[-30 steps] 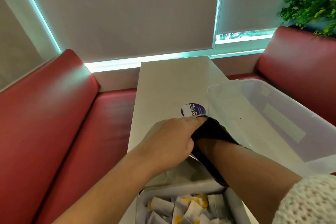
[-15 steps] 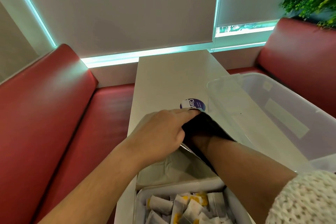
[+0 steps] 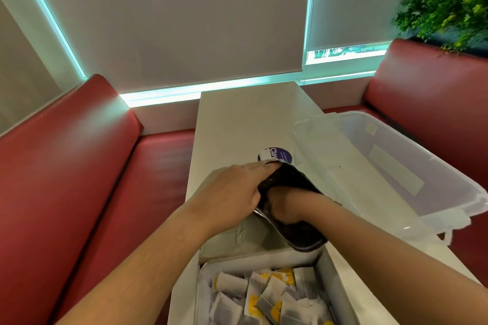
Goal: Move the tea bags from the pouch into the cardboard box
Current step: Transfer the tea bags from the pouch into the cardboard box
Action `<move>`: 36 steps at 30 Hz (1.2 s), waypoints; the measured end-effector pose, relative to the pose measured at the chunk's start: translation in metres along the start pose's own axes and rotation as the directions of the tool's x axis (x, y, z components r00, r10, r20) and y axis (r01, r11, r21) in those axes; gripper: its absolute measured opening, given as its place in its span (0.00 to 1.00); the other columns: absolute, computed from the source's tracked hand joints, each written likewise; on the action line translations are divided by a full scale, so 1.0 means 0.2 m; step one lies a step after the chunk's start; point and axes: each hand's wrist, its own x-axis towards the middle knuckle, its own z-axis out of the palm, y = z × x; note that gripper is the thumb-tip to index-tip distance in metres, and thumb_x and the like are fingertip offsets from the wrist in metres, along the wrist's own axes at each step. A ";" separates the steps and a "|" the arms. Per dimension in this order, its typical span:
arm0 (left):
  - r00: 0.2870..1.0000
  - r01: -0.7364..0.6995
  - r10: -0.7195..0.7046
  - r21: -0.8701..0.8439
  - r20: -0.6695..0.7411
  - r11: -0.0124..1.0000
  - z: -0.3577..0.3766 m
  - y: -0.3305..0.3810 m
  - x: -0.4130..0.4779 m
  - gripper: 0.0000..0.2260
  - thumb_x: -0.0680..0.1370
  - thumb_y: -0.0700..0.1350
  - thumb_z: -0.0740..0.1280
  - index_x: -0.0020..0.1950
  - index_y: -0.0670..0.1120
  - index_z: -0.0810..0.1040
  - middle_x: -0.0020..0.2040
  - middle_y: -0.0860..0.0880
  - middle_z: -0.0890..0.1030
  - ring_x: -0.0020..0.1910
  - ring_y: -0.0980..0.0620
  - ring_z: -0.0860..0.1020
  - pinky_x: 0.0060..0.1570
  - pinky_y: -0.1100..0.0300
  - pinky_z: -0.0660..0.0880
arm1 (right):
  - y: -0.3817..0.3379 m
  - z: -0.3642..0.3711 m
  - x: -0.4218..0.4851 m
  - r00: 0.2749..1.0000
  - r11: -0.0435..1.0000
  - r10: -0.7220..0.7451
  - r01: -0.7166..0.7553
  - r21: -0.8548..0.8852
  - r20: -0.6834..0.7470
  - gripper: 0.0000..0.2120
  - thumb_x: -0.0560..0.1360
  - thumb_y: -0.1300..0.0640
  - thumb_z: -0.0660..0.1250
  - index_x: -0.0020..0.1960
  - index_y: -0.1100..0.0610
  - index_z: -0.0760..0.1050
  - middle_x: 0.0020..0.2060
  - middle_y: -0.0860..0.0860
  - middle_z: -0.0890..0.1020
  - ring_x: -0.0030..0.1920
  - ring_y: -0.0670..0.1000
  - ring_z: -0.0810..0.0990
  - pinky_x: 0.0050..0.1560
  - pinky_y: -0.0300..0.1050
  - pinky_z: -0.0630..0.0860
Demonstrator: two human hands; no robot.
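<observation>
- Tea bags (image 3: pixel 264 295) lie heaped in the cardboard box (image 3: pixel 340 285), just on our side of the pouch (image 3: pixel 295 182).
- Our left grip (image 3: pixel 232 198) pinches the pouch's upper rim, holding its mouth wide.
- Our right grip (image 3: pixel 285 206) is sunk inside the pouch; we cannot tell what its fingers hold.
- A clear bin (image 3: pixel 396 166) stands right of the pouch on the worktop (image 3: pixel 237 119).

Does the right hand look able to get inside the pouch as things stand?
Likely yes: the left hand holds the pouch mouth open and the right hand reaches into it, nothing blocking. Its fingers are hidden inside, so what they touch cannot be told.
</observation>
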 end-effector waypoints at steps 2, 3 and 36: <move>1.000 0.012 -0.012 0.016 0.002 1.000 0.00 0.00 -0.01 0.28 0.76 0.40 0.58 0.73 0.61 0.59 0.70 0.61 0.68 0.61 0.54 0.74 0.53 0.60 0.71 | 0.01 0.00 -0.07 0.999 0.997 0.014 -0.012 0.070 -0.029 0.15 0.79 0.51 0.58 0.60 0.58 0.75 0.54 0.57 0.79 0.52 0.56 0.76 0.57 0.48 0.72; 1.000 0.019 -0.019 0.018 0.003 1.000 0.00 0.00 -0.02 0.28 0.76 0.40 0.58 0.73 0.61 0.60 0.70 0.60 0.68 0.61 0.54 0.74 0.52 0.60 0.71 | 0.01 0.00 -0.10 0.999 0.998 0.016 -0.014 0.061 -0.033 0.15 0.79 0.50 0.59 0.60 0.58 0.76 0.53 0.57 0.79 0.51 0.55 0.76 0.58 0.47 0.72; 0.998 0.028 -0.027 0.016 -0.065 0.999 0.03 0.03 -0.10 0.26 0.76 0.39 0.57 0.71 0.59 0.63 0.68 0.59 0.72 0.59 0.53 0.75 0.49 0.60 0.71 | -0.04 0.15 -0.09 0.982 0.982 0.091 -0.116 -0.152 -0.163 0.18 0.77 0.51 0.62 0.65 0.54 0.70 0.58 0.55 0.77 0.57 0.55 0.76 0.63 0.48 0.72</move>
